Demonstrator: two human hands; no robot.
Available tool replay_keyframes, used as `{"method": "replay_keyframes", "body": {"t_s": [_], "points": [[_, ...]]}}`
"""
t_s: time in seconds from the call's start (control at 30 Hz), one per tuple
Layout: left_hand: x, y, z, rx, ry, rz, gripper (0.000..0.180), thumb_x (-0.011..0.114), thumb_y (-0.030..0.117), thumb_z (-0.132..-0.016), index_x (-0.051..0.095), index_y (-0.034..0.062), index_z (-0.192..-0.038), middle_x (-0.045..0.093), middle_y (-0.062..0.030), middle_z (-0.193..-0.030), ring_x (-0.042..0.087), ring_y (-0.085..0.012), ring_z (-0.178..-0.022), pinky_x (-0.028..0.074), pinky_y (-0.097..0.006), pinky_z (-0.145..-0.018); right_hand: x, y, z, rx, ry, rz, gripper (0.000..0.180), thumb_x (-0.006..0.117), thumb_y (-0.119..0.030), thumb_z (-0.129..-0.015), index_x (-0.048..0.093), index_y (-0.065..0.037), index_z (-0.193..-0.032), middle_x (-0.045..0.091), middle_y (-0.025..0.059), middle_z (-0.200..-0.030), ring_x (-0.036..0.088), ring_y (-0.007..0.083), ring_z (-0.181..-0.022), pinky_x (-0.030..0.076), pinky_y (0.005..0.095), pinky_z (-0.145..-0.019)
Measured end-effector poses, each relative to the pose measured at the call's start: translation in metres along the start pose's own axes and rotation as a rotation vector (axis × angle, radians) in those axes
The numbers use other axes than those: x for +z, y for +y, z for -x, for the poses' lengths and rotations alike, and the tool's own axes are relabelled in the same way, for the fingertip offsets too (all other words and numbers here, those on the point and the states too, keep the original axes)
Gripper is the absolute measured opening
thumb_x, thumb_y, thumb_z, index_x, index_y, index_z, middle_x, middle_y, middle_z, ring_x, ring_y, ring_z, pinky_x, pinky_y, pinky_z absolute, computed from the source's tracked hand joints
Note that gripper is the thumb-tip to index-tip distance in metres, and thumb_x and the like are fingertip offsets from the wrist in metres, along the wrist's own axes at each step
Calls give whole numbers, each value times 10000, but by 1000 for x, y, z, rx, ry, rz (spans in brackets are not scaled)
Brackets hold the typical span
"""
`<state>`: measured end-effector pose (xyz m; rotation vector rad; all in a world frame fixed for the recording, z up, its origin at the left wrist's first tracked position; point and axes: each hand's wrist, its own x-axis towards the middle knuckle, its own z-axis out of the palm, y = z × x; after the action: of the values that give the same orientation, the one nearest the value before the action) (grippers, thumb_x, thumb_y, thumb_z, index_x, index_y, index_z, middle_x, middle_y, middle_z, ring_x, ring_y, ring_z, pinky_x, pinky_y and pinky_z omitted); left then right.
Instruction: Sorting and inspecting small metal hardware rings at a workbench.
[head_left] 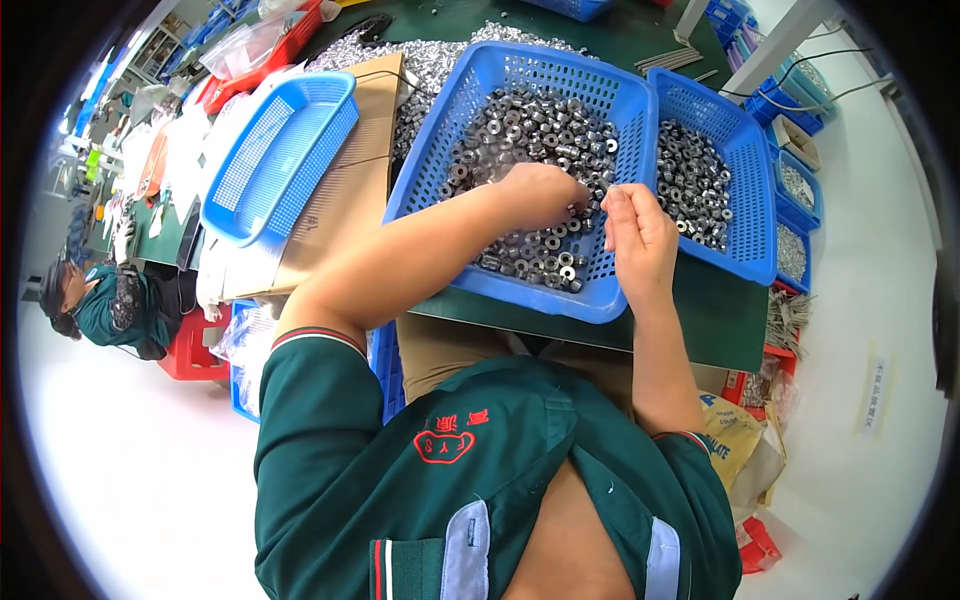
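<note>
A large blue mesh basket (pixel 425 165) in front of me holds many small, shiny metal ring-like parts (pixel 555 125) with holes through them. Across it reaches my left arm, and my left hand (pixel 540 195) is curled closed just over the parts. Its fingertips point right, and what they pinch is too small to make out. At the basket's right rim my right hand (pixel 640 235) is raised, closed with the thumb against the fingers. Anything inside that hand is hidden. The two hands are close together but apart.
A second blue basket (pixel 745 150) with similar parts adjoins on the right. To the left, a shallow blue basket (pixel 225 215) rests on cardboard (pixel 365 140). Loose metal pieces (pixel 430 65) cover the green table (pixel 650 30) behind. Another person (pixel 105 300) sits at far left.
</note>
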<state>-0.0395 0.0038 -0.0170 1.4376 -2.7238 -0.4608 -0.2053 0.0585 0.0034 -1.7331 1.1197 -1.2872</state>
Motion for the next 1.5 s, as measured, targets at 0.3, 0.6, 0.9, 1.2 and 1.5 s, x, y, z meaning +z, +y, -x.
{"method": "replay_keyframes", "body": {"t_s": [0.3, 0.6, 0.9, 1.2, 1.5], "points": [[-6, 5, -6, -101, -12, 67, 236, 648, 308, -803, 648, 92, -897, 667, -148, -813, 653, -336, -798, 509, -443, -680, 0, 0, -3, -19, -6, 52, 245, 520, -199, -966, 577, -7, -826, 497, -6, -574, 454, 48, -505, 375, 211, -472], [-34, -15, 7, -65, -155, 1887, 83, 616, 127, -866, 551, 76, -864, 652, -111, -835, 500, -98, -583, 349, -211, -507, 2, 2, 2, 7, 56, -58, 182, 553, -170, -947, 583, -20, -848, 484, -9, -544, 450, 55, -469, 353, 236, -436], [-46, -2, 15, 56, -97, 1796, 152, 678, 69, -846, 598, 20, -965, 621, -31, -754, 539, -78, -641, 393, -204, -544, 3, 4, 1, -1, 62, 66, 157, 594, -153, -916, 587, -15, -841, 498, 49, -551, 441, 99, -483, 366, 273, -460], [-36, -5, 15, -21, -59, 1643, 139, 679, 99, -857, 589, -4, -879, 634, -96, -764, 491, -77, -569, 343, -194, -484, 6, 0, 0, -211, 109, 272, 97, 641, -86, -865, 575, -22, -834, 515, 47, -571, 472, 117, -481, 384, 281, -461], [-36, -14, 9, -123, -155, 1614, 159, 678, 153, -862, 574, 33, -869, 610, -75, -717, 472, -76, -515, 322, -187, -439, 2, 1, -5, -272, 52, 389, 141, 623, -135, -844, 511, -65, -794, 563, 147, -614, 579, 353, -575, 423, 450, -503]]}}
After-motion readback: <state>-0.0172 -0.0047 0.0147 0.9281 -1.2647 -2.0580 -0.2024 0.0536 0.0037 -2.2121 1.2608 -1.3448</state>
